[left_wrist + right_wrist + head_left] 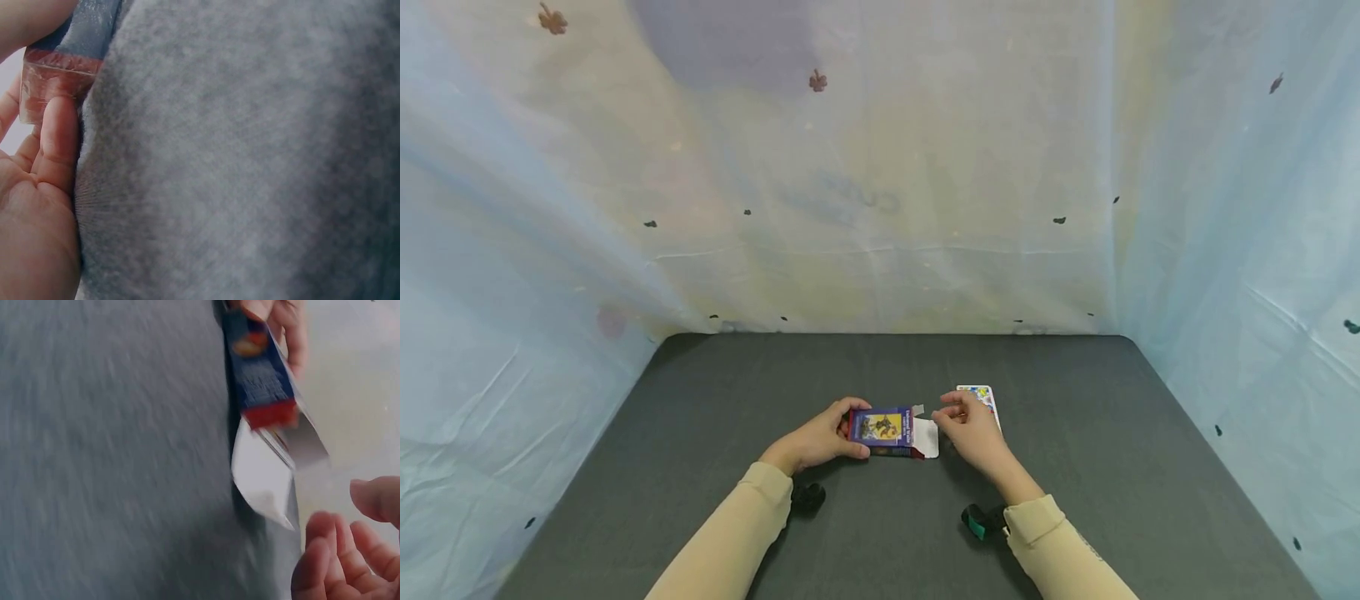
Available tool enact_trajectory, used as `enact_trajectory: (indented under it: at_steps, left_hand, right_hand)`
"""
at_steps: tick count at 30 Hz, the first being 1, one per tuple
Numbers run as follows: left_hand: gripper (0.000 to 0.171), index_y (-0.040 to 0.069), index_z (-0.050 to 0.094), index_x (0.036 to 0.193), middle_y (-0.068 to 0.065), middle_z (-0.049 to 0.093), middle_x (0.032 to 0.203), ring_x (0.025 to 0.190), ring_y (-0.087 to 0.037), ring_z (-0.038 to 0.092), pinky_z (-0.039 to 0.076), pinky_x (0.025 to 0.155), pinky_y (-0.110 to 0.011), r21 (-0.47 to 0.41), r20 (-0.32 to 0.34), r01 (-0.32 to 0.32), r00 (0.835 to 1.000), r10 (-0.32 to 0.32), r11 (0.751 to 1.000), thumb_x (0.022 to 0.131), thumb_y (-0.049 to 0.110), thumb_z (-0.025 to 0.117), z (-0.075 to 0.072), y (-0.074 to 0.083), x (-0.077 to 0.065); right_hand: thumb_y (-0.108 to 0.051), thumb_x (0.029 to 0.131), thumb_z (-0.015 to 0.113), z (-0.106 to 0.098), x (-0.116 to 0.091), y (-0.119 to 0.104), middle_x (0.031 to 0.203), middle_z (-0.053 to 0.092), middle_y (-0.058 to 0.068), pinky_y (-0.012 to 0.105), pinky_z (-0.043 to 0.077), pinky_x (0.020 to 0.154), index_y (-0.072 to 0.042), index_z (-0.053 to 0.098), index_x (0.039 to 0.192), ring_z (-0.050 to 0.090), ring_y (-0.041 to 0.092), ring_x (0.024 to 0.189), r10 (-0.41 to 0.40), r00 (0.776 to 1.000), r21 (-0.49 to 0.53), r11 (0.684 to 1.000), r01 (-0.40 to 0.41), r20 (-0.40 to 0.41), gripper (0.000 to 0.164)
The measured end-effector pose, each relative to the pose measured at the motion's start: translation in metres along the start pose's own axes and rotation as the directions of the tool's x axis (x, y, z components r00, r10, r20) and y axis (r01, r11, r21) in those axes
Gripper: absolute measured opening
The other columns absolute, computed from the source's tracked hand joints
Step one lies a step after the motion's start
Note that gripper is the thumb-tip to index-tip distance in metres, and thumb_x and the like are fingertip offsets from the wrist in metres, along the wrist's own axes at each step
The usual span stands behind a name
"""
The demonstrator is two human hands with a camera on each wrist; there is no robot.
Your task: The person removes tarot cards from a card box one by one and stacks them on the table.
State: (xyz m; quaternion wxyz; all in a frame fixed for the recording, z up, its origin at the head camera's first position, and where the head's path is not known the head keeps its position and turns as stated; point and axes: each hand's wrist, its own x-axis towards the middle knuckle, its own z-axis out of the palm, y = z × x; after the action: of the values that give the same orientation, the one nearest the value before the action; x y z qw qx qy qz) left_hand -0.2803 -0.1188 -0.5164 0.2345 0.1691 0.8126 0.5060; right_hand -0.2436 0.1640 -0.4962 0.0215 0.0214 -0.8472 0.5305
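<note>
Beige sleeves are occupying the lower left and lower right of the frame, black straps showing beside the cuffs. Left hand, lower centre, is clamping a purple-and-red card box between thumb and fingers; its white end flap is sticking out rightward. Right hand is hovering just right of the flap, thumb and loosely bent fingers apart. Partly hidden behind it, a white-bordered printed card is lying on the dark grey table. Leaf-print curtain is filling the top.
</note>
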Motion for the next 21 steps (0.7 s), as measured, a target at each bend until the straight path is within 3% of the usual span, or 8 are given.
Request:
enact_trajectory:
  at_steps: [7, 12, 21]
  left_hand:
    - [0.070, 0.027, 0.041, 0.137, -0.010, 0.046, 0.119, 0.093, -0.023, 0.052, 0.044, 0.080, -0.036, -0.030, 0.004, -0.016, 1.000, 0.016, 0.999, 0.079, 0.028, 0.082, -0.001, -0.005, 0.002]
    - [0.070, 0.026, 0.041, 0.137, -0.010, 0.046, 0.119, 0.093, -0.023, 0.053, 0.045, 0.080, -0.035, -0.050, 0.015, -0.025, 1.000, 0.026, 0.998, 0.079, 0.027, 0.082, -0.001, -0.005, 0.003]
    - [0.072, 0.022, 0.041, 0.137, -0.011, 0.047, 0.118, 0.095, -0.024, 0.053, 0.046, 0.080, -0.035, -0.048, 0.012, -0.036, 0.999, 0.037, 0.998, 0.079, 0.025, 0.082, -0.002, -0.003, 0.001]
  right_hand:
    - [-0.010, 0.091, 0.066, 0.023, 0.000, 0.001, 0.085, 0.064, 0.006, 0.031, 0.049, 0.060, 0.000, 0.056, 0.112, 0.062, 0.017, 0.072, 0.042, 0.995, 0.064, 0.997, -0.048, 0.093, 0.024]
    - [-0.007, 0.089, 0.066, 0.032, 0.000, 0.006, 0.080, 0.061, 0.008, 0.028, 0.047, 0.056, 0.002, 0.054, 0.105, 0.058, 0.015, 0.066, 0.057, 0.994, 0.061, 0.996, -0.062, 0.094, 0.022]
    - [-0.012, 0.085, 0.073, 0.039, 0.000, 0.003, 0.074, 0.056, 0.004, 0.025, 0.043, 0.052, -0.001, 0.055, 0.095, 0.052, 0.012, 0.059, 0.056, 0.996, -0.073, 0.996, -0.051, 0.071, 0.022]
